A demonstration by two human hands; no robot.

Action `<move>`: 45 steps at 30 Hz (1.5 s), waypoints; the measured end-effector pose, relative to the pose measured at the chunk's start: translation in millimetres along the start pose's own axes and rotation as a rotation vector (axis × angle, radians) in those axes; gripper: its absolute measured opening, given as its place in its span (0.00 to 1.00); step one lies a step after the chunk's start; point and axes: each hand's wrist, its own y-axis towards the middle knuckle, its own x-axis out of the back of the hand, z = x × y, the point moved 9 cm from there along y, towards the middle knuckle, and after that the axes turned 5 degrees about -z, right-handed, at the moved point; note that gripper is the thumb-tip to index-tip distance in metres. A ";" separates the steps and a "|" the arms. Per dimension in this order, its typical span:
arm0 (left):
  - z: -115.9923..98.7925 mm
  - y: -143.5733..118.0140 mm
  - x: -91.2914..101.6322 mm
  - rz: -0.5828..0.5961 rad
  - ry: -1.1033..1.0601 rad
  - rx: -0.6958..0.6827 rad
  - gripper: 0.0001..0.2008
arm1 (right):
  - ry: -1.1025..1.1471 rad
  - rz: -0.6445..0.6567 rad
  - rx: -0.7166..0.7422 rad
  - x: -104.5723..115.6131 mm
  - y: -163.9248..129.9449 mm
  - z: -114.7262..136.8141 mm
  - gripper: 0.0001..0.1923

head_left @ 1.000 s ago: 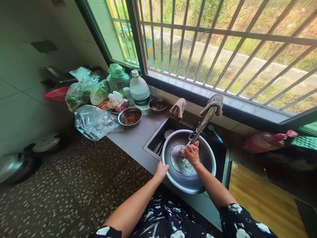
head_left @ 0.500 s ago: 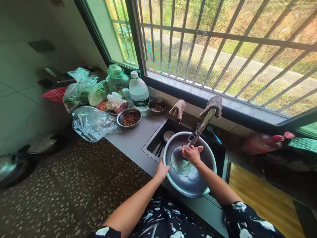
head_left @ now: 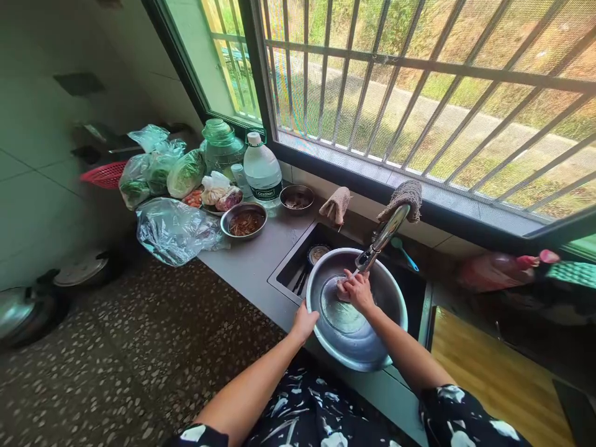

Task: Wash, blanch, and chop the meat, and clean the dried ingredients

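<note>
A large steel basin (head_left: 354,343) sits in the sink (head_left: 298,264) under the faucet (head_left: 384,239). My left hand (head_left: 305,323) grips the basin's near-left rim. Inside the basin, right below the spout, my right hand (head_left: 357,290) lies against the wet bottom with its fingers together. Something small and pale shows at its fingertips; I cannot tell whether it is held. A brown cloth (head_left: 404,195) is draped over the top of the faucet.
On the counter to the left stand a water bottle (head_left: 262,169), a glass jar (head_left: 221,146), two small steel bowls (head_left: 244,220) of food and several plastic bags (head_left: 174,231) of vegetables. A folded cloth (head_left: 336,203) lies behind the sink. A barred window runs along the back.
My right hand has shifted slightly back and forth inside the basin under the spout. My left hand has stayed on the rim.
</note>
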 end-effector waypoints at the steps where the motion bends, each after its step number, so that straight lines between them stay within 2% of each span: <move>1: 0.2 -0.1 0.5 -0.002 -0.004 0.000 0.18 | -0.005 -0.018 0.009 0.8 0.9 0.9 0.16; 4: 0.4 0.1 2.7 -0.012 -0.009 0.009 0.18 | -0.036 -0.057 0.037 2.9 2.3 2.3 0.15; 7: 1.8 1.7 4.4 -0.024 -0.012 0.020 0.19 | -0.059 -0.038 0.068 3.4 2.9 1.0 0.13; 13: 3.1 5.0 3.9 -0.033 0.006 0.031 0.20 | -0.016 -0.047 -0.064 10.5 0.6 -22.2 0.13; 16: -0.3 5.0 2.7 -0.016 -0.001 0.027 0.21 | -0.019 -0.050 -0.095 9.1 -1.9 -25.4 0.13; 18: -1.5 5.2 2.5 -0.007 -0.005 0.029 0.21 | -0.013 -0.010 -0.106 3.4 -2.4 -23.7 0.16; 22: 0.9 6.9 4.4 -0.018 0.018 0.039 0.21 | 0.008 0.155 -0.096 -14.4 -1.3 -14.8 0.28; 25: 4.2 7.9 5.4 -0.024 0.013 0.046 0.21 | 0.016 0.227 -0.063 -22.3 1.0 -8.4 0.32; 30: 9.4 8.2 7.6 -0.042 -0.049 0.095 0.20 | 0.001 0.234 -0.023 -25.4 4.7 -4.1 0.28; 36: 11.4 5.4 4.4 -0.024 -0.066 0.105 0.21 | -0.056 0.169 0.019 -14.0 10.6 -0.3 0.22; 45: 9.8 -6.3 -1.0 0.011 -0.171 0.141 0.17 | -0.003 0.150 -0.008 -7.7 6.1 -8.0 0.21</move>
